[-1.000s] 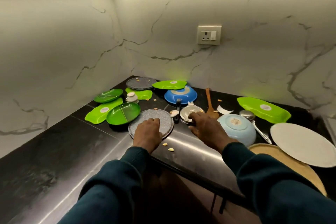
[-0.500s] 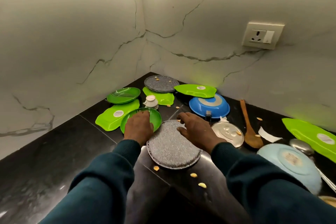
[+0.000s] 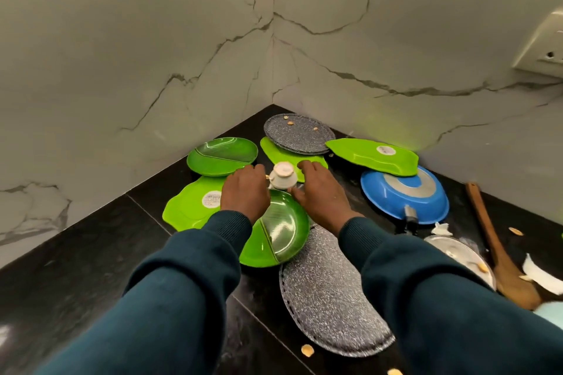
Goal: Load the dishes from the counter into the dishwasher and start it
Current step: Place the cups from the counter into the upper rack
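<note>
Dirty dishes lie spread over the black counter (image 3: 76,253) in the corner. A small white cup (image 3: 283,175) lies tipped between my two hands. My left hand (image 3: 245,190) reaches to its left side and my right hand (image 3: 316,189) to its right, fingers stretched forward; whether they touch the cup is unclear. Just below them sits a round green divided plate (image 3: 278,231), partly over a grey speckled plate (image 3: 329,298). Another green divided plate (image 3: 221,155) and a leaf-shaped green tray (image 3: 192,207) are at the left.
At the back are a second grey speckled plate (image 3: 298,132) and two more green trays (image 3: 371,157). To the right lie an upturned blue pan (image 3: 405,195), a steel lid (image 3: 460,256), a wooden spoon (image 3: 496,253) and food crumbs. Marble walls close the corner.
Both hands have left the near grey plate and green plate and moved forward to either side of the white cup. The view has moved in closer and to the left.
</note>
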